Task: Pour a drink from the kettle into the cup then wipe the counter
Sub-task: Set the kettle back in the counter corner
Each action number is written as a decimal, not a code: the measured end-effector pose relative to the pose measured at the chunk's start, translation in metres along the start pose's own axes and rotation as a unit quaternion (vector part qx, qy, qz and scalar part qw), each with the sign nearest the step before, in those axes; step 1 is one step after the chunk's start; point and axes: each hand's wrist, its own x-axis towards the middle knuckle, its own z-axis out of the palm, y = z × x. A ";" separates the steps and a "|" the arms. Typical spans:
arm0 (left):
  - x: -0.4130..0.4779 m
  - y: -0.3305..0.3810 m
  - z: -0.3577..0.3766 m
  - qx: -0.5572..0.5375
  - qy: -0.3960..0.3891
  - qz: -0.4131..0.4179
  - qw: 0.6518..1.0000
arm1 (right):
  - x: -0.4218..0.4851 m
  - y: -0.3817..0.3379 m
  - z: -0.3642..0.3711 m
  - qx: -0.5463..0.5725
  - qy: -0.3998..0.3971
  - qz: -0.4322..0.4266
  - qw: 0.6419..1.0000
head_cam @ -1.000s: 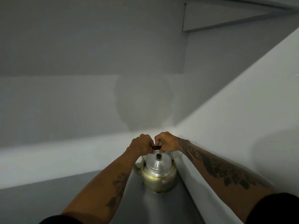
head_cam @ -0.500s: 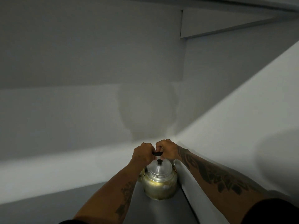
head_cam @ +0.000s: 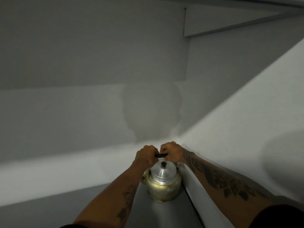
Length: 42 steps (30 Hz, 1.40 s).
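A dull metal kettle with a silver lid and small black knob stands on the grey counter in a narrow corner. Its black handle arches over the lid. My left hand is closed around the left end of the handle and my right hand around the right end. Part of the spout shows on the left side, behind my left wrist. No cup or cloth is in view.
A white wall runs close along the kettle's right side, with a raised ledge at its foot. Another pale wall closes the back and left. An overhead beam juts out at the top right.
The camera has tipped upward slightly, so hands and kettle sit a little lower in the frame. Both hands keep the same grip on the handle and the kettle stays on the counter.
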 end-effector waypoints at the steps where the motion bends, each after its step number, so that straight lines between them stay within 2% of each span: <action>1: 0.000 0.001 0.000 -0.001 0.001 0.003 1.000 | -0.001 0.001 0.000 0.001 0.001 0.001 1.000; 16: -0.007 -0.002 0.003 -0.022 -0.009 -0.018 1.000 | -0.012 -0.001 -0.010 -0.008 -0.028 0.022 0.999; 23: -0.040 -0.022 -0.031 0.003 -0.034 -0.036 0.999 | -0.031 -0.018 -0.023 0.019 -0.020 0.019 0.999; 28: -0.103 -0.055 -0.073 0.019 0.041 -0.051 0.998 | -0.052 -0.074 -0.025 -0.016 0.019 -0.039 0.999; 34: -0.186 -0.093 -0.124 0.108 0.133 -0.056 0.984 | -0.073 -0.162 0.000 -0.089 0.078 -0.085 0.989; 37: -0.228 -0.121 -0.142 0.137 0.150 -0.060 0.977 | -0.079 -0.208 0.023 -0.104 0.092 -0.101 0.985; 42: -0.308 -0.170 -0.152 0.147 0.129 -0.087 0.977 | -0.097 -0.295 0.073 -0.102 0.073 -0.129 0.984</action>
